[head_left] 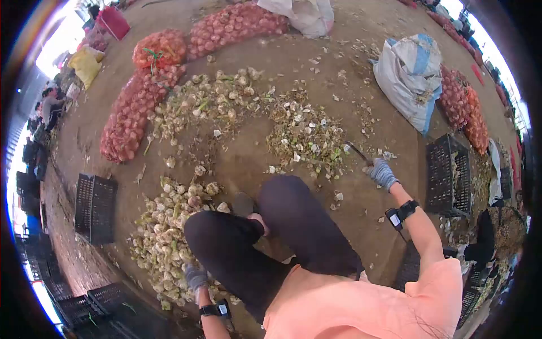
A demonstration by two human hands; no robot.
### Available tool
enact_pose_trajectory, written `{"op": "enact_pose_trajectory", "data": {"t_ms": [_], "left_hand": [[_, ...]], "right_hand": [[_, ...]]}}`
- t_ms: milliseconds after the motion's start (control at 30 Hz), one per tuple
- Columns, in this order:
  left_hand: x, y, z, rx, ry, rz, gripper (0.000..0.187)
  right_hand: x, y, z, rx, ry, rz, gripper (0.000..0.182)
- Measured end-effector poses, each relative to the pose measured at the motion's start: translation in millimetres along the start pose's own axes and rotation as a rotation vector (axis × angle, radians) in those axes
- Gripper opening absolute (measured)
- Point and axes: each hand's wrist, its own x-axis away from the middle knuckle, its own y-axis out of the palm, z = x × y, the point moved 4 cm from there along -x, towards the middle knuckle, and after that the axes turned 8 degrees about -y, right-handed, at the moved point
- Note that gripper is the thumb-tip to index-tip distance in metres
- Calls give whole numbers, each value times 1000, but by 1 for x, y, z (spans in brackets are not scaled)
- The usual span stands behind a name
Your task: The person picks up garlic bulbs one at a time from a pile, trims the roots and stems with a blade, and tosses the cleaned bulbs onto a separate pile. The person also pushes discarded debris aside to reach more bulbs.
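Note:
My right hand (382, 173), in a grey striped knit glove, is closed round the end of a thin dark knife (357, 152). The knife points up and left, over the right edge of a heap of garlic trimmings (307, 135). Low in the view, my left hand (196, 277), also gloved, touches a pile of garlic bulbs (169, 226) beside my left knee. Its fingers are too small and blurred against the bulbs to tell whether one is held. Both wrists carry black strapped devices.
More garlic bulbs (209, 99) lie ahead, behind them full red mesh sacks (132, 113). A white woven sack (409, 76) stands at the right, above a black crate (447, 175). Another black crate (95, 208) is at the left. A person (52, 107) sits far left.

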Motion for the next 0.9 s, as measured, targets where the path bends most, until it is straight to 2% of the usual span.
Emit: {"op": "enact_pose_trajectory", "data": {"t_ms": [100,167,200,333,400,433,533,600,700,733,833,900], "left_hand": [[-18,14,10,-78,-9,-116,41],[-16,8,23,-101,-79,-218,38],[-18,17,21,67,-58,-233,38],[-34,45,24,-110,16,-223,38],[-30,44,35,153,211,-120,35],[-28,45,40,163,216,-123,35],[-23,53,40,89,111,-97,30],[-25,80,25,-192,30,-302,27],[-20,96,15,-116,82,-304,27],[-4,44,51,144,64,-153,28],[-4,42,48,77,121,-206,27],[-4,24,55,103,80,-219,27]], "right_hand": [[-11,19,15,52,15,-26,39],[1,5,-8,40,53,-15,39],[7,0,-16,25,83,-12,40],[22,-2,7,0,100,47,39],[35,-11,11,73,180,29,38],[39,-14,12,81,182,37,38],[44,-17,14,98,158,18,38],[37,-14,16,204,163,11,38],[28,-14,3,193,111,1,38],[25,-12,4,191,108,-3,38],[13,-8,2,156,127,-12,39],[7,-8,0,144,154,-33,40]]}}
